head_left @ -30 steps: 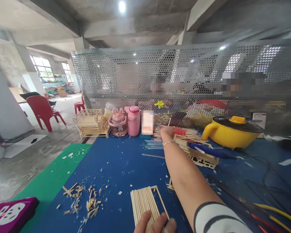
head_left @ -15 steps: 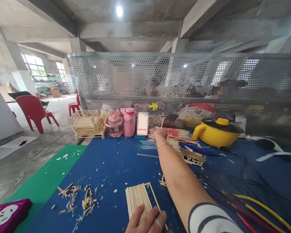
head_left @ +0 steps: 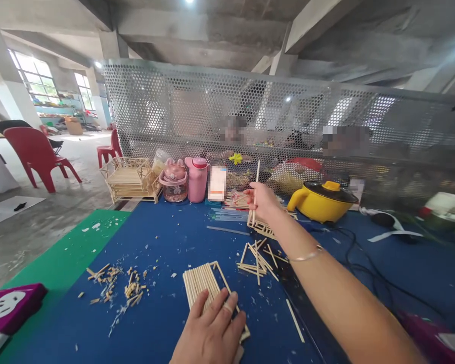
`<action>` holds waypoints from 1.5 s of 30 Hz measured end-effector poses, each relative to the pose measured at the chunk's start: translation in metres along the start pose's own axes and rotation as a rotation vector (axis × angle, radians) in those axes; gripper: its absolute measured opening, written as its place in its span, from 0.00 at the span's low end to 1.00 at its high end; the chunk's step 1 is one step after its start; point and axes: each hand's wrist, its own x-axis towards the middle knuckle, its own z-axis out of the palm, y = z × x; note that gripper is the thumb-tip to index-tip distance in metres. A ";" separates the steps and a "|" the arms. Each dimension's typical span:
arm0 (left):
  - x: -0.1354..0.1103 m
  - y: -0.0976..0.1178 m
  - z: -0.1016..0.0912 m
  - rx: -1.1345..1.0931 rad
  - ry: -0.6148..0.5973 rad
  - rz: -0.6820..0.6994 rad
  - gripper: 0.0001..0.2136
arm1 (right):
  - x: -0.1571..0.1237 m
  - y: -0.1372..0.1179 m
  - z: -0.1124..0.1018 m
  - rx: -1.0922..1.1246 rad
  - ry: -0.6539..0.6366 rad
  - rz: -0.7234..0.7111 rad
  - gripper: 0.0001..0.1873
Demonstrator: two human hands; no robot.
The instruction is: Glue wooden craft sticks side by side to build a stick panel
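My left hand (head_left: 214,323) lies flat with spread fingers on a panel of wooden sticks (head_left: 199,282) glued side by side; one side of its frame stands a little apart from the row. My right hand (head_left: 264,202) reaches forward, its fingers closed on a single wooden stick (head_left: 258,174) held nearly upright. Below that hand is a small stick-built frame (head_left: 263,230), partly hidden by the hand and arm. A bundle of sticks (head_left: 237,199) lies just left of the right hand. Loose sticks (head_left: 260,263) are scattered between my hands.
A stick-built model (head_left: 131,179), a pink basket-like container (head_left: 174,189), a pink bottle (head_left: 197,182) and a yellow pot (head_left: 324,202) line the back, before a perforated metal screen (head_left: 167,111). Stick offcuts (head_left: 134,288) lie left. Black cables (head_left: 358,253) run on the right.
My right hand has come up from the stick bundle with one stick, which now stands upright in its fingers. My left hand remains on the panel. The view has shifted slightly.
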 end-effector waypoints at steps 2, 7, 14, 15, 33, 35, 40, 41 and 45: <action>0.003 0.005 -0.004 -0.038 -0.063 -0.073 0.15 | -0.033 0.002 -0.021 -0.014 -0.053 -0.026 0.18; 0.011 0.017 -0.017 -0.236 -0.191 -0.225 0.24 | -0.115 0.037 -0.061 -0.097 -0.209 -0.092 0.07; 0.119 -0.066 -0.013 -0.324 -0.328 -0.485 0.13 | -0.144 0.074 -0.072 -0.281 -0.254 -0.230 0.05; 0.141 -0.082 -0.001 -0.308 -0.347 -0.504 0.13 | -0.145 0.077 -0.072 -0.298 -0.223 -0.268 0.05; 0.253 -0.168 0.134 -0.506 -0.527 -0.746 0.15 | -0.154 0.112 -0.090 -0.406 -0.373 -0.558 0.10; 0.250 -0.168 0.133 -0.550 -0.523 -0.762 0.15 | -0.156 0.112 -0.089 -0.415 -0.387 -0.549 0.10; 0.242 -0.163 0.116 -0.570 -0.456 -0.746 0.15 | -0.161 0.108 -0.086 -0.493 -0.412 -0.430 0.15; 0.238 -0.162 0.108 -0.566 -0.438 -0.732 0.15 | -0.162 0.106 -0.086 -0.523 -0.402 -0.393 0.18; 0.198 -0.155 0.062 -0.588 -0.405 -0.657 0.14 | -0.167 0.097 -0.086 -0.527 -0.355 -0.290 0.14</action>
